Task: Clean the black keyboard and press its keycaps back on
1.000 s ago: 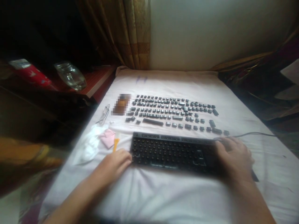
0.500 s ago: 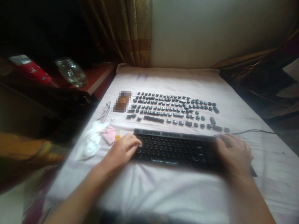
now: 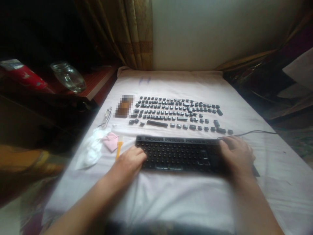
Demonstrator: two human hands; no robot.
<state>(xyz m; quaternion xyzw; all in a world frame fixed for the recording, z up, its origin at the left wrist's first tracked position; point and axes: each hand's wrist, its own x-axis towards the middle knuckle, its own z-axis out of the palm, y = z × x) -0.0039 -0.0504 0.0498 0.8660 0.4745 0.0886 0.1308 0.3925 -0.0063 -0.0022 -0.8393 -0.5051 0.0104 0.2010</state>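
A black keyboard (image 3: 171,154), stripped of its keycaps, lies flat before me on a pale cloth. My left hand (image 3: 132,159) is closed on its left end, fingers curled over the edge. Across the right end lies my right hand (image 3: 237,155), thumb on the near side of the keys and the other fingers wrapped over the far edge. Beyond the keyboard, loose black keycaps (image 3: 161,112) are set out in rows, with the long spacebar key (image 3: 157,124) in the lowest row. Beside my left hand is an orange-handled brush or scraper (image 3: 119,149), partly hidden.
Left of the keyboard lie a pink cloth or paper (image 3: 111,141), a crumpled white cloth (image 3: 93,148) and eyeglasses (image 3: 107,117). A blurred-out brown item (image 3: 124,107) sits farther back. A glass jar (image 3: 68,77) and a red tube (image 3: 26,76) are on a wooden side table. A cable (image 3: 256,131) trails right.
The whole scene has shifted slightly left as the camera turned. My left hand has moved a little down the keyboard's left edge, showing more of the orange handle. The right hand stays on the right end.
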